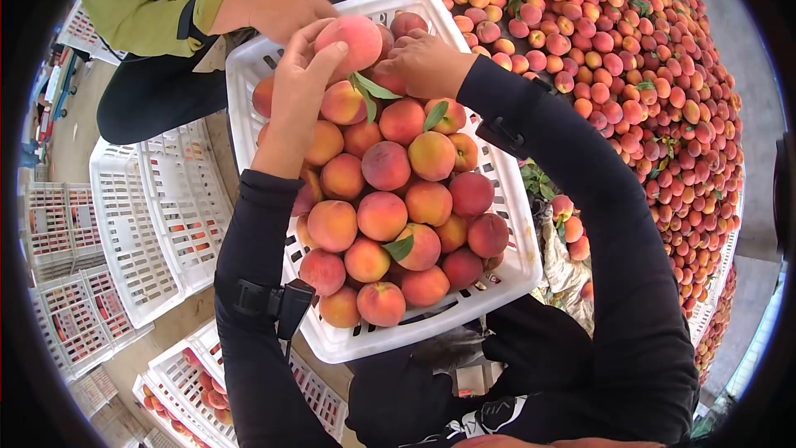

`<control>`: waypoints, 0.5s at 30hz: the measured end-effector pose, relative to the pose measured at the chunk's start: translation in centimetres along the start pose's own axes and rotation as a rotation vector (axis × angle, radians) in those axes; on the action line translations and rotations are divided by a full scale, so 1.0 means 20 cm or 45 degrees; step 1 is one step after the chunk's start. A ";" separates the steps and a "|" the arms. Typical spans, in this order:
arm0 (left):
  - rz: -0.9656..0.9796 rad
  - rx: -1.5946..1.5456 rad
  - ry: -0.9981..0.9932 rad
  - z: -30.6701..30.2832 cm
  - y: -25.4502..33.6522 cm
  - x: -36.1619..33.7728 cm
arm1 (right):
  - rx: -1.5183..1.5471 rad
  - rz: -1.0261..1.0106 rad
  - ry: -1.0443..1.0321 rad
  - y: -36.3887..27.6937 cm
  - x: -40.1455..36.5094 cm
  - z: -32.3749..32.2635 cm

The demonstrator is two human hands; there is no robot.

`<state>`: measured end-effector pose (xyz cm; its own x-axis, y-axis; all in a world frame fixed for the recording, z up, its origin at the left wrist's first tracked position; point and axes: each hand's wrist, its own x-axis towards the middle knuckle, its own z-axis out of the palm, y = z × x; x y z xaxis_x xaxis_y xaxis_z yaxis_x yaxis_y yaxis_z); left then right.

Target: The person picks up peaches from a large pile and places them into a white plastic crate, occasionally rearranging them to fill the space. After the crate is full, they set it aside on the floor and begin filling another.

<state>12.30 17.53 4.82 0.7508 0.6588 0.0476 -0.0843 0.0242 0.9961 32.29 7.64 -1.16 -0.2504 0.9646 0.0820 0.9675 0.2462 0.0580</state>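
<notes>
A white plastic crate full of red and yellow peaches is in front of me, a few green leaves among the fruit. At its far side, my left hand grips a pinkish-red peach between thumb and fingers, raised above the others. Just to the right, my right hand reaches down into the crate with its fingers curled over a peach. That fruit is partly hidden by the fingers.
A large heap of peaches spreads on the right. Another person's hand reaches to the crate's far left edge. White crates stand at left, and a crate holding peaches sits lower left.
</notes>
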 end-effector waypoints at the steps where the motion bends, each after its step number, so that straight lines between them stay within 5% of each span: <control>1: 0.007 -0.052 0.010 0.01 0.01 -0.01 | -0.082 -0.005 0.006 -0.02 0.00 0.02; 9: 0.123 -0.070 -0.025 0.01 -0.11 -0.04 | -0.365 -0.112 -0.160 0.01 0.13 0.04; 11: 0.082 -0.111 0.000 0.00 -0.12 -0.05 | -0.081 0.184 0.108 0.03 0.18 0.02; 12: 0.081 -0.119 0.018 -0.01 -0.14 -0.06 | -0.022 0.148 -0.240 0.01 0.17 -0.18; 15: 0.097 -0.189 0.104 -0.01 -0.16 -0.04 | 0.060 0.038 -0.168 0.04 0.08 -0.05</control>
<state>11.91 17.09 1.67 0.6834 0.7216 0.1107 -0.2393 0.0781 0.9678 32.68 9.35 -0.05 -0.2179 0.9748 -0.0488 0.9758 0.2186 0.0104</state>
